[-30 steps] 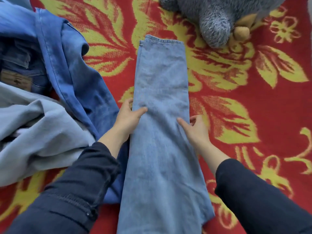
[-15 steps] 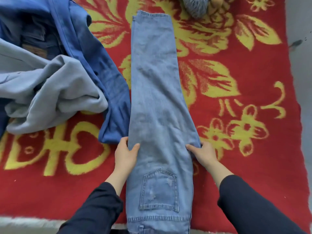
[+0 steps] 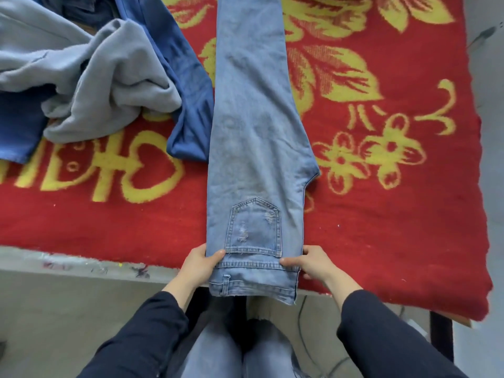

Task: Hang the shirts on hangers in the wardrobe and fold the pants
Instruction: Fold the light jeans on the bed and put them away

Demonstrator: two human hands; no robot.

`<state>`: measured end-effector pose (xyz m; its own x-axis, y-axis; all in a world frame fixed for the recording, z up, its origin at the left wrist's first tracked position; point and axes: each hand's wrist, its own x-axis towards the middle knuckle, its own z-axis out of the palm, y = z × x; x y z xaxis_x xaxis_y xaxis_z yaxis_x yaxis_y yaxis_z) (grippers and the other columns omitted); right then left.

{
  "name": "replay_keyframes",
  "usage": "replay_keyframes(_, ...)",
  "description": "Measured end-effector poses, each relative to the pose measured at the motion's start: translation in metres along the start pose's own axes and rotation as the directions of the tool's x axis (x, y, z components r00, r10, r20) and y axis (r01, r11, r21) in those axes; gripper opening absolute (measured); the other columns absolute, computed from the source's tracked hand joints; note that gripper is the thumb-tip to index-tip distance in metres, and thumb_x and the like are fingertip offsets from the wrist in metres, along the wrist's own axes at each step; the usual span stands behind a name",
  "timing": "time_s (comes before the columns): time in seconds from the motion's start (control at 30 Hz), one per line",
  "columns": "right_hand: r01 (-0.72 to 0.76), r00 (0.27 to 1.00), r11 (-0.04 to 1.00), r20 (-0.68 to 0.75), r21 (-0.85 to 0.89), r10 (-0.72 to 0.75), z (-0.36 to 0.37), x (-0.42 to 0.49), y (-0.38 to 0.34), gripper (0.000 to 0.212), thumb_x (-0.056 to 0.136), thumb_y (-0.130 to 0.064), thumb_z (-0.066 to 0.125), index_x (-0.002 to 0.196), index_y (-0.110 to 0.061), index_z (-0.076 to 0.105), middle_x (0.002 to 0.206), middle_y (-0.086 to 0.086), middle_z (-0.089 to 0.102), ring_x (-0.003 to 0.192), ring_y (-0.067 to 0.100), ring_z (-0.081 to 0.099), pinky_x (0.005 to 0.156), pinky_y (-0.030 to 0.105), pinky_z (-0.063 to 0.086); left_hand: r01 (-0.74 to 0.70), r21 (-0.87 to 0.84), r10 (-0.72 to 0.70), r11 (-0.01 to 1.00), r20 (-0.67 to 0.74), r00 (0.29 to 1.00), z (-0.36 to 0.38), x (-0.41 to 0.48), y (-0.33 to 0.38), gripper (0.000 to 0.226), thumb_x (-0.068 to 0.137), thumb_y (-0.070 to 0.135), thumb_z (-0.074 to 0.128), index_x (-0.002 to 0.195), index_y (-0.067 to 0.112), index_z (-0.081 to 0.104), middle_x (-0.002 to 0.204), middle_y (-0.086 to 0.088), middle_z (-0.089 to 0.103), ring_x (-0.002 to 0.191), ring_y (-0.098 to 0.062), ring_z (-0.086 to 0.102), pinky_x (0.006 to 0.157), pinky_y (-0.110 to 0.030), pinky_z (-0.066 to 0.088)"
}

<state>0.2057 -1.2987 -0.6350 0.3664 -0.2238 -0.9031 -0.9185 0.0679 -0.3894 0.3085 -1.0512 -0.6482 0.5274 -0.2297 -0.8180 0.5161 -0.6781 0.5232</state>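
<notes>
Light blue jeans (image 3: 253, 126) lie folded lengthwise, one leg on the other, stretching away from me on a red and yellow blanket (image 3: 395, 214). A back pocket faces up near the waistband, which overhangs the near edge. My left hand (image 3: 200, 264) grips the waistband's left side, thumb on top. My right hand (image 3: 311, 261) pinches the waistband's right side. To the left lie a dark blue garment (image 3: 188, 105) and a crumpled grey garment (image 3: 109, 85).
The blanket covers a table whose paint-stained grey edge (image 3: 81, 264) runs along the near side. The blanket's right edge hangs over by a grey floor (image 3: 488, 91). My legs in jeans (image 3: 237, 350) show below.
Both hands slid down the jeans from the thigh to the waistband and took hold of it. The view tilted down, so the stuffed toy left the frame.
</notes>
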Motion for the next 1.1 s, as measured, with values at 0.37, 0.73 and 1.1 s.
replay_keyframes(0.37,-0.229,0.971,0.952,0.017,-0.203,0.237,-0.011,-0.102,0.051,0.025,0.073,-0.025,0.078,0.079,-0.009,0.06,0.071,0.008,0.052,0.051,0.017,0.042,0.052,0.025,0.032,0.291,0.032,-0.291,0.956,0.224,0.93,0.027,-0.108,-0.029,0.029,0.085,0.019,0.072,0.11,0.006,0.063,0.094,-0.006,0.073,0.077,-0.02,0.069,0.071,-0.036,0.057)
replay_keyframes(0.73,0.023,0.999,0.92,-0.045,0.392,-0.006,-0.062,-0.088,-0.11,0.026,0.091,-0.016,0.058,0.111,-0.003,0.067,0.05,0.001,0.061,0.04,0.011,0.055,0.055,0.027,0.053,-0.034,-0.35,0.053,0.936,0.044,0.998,-0.056,-0.068,0.138,0.012,0.091,0.024,0.063,0.09,0.013,0.068,0.073,-0.002,0.067,0.057,-0.01,0.056,0.057,-0.019,0.049)
replay_keyframes(1.1,0.257,0.961,0.871,-0.207,0.419,-0.185,-0.082,-0.005,-0.256,0.024,0.084,-0.003,0.058,0.106,0.004,0.065,0.093,0.021,0.072,0.074,0.024,0.072,0.068,0.028,0.058,-0.245,-0.408,0.256,0.88,-0.029,0.966,-0.105,0.049,0.249,0.023,0.088,-0.004,0.057,0.102,0.014,0.062,0.089,-0.005,0.072,0.079,-0.011,0.069,0.068,-0.024,0.047)
